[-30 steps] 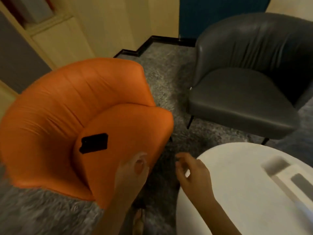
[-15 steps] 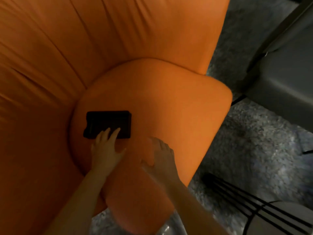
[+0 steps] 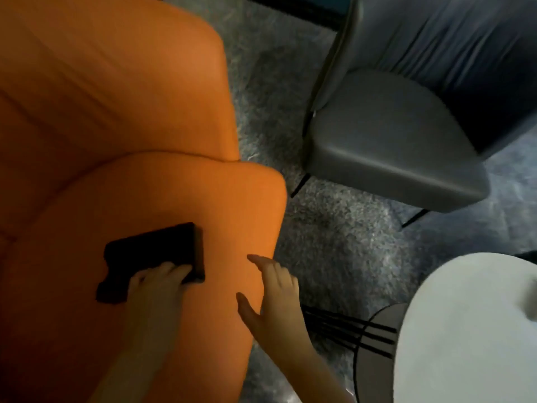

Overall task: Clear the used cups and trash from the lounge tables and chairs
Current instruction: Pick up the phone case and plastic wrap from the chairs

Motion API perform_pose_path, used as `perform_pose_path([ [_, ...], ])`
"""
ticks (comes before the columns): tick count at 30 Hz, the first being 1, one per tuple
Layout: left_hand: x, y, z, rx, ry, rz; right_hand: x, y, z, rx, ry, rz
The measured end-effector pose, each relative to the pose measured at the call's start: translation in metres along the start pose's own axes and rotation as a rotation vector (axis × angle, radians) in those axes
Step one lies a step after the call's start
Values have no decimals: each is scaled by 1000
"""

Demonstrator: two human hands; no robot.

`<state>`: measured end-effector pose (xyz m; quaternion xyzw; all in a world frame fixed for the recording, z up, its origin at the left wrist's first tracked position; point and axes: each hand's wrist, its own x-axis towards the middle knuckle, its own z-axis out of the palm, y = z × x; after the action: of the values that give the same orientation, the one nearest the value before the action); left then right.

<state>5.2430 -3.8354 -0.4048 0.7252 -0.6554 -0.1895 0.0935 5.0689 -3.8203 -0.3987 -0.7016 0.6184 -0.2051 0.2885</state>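
Head view: a flat, matte black box (image 3: 151, 251) with hard edges lies lower left on the smooth orange seat (image 3: 174, 199), long axis running lower-left to upper-right. The left hand (image 3: 157, 289) is nearer, fingers over its near right corner, thumb hidden, so I cannot tell whether it grips; the right hand (image 3: 273, 292) is spread open just right of it

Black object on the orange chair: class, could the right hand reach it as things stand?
Probably yes. The right hand hovers open beside the black object, with only bare orange chair seat between them; the left hand holds its near edge.
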Motion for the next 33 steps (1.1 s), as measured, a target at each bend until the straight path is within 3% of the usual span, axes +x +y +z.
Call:
perform_pose_path([
  [5,-8,129,-49,-55,-92,271,-18,0,-107,-45,73,-57],
  [9,-45,232,-77,-119,-165,598,-74,21,-201,-163,94,-90],
  [12,-88,301,-79,-153,-195,810,-135,44,-264,-213,205,-35],
  [16,-149,388,-52,-65,-327,955,-224,93,-333,-213,307,57],
  [20,-217,463,9,47,-284,1028,-307,169,-365,-209,259,155],
  [22,-251,485,53,66,-336,974,-340,207,-364,-199,222,220],
  [27,-310,501,149,177,-371,853,-396,272,-337,-120,70,423],
  [33,-322,505,204,257,-411,785,-420,305,-298,-1,-45,515],
])
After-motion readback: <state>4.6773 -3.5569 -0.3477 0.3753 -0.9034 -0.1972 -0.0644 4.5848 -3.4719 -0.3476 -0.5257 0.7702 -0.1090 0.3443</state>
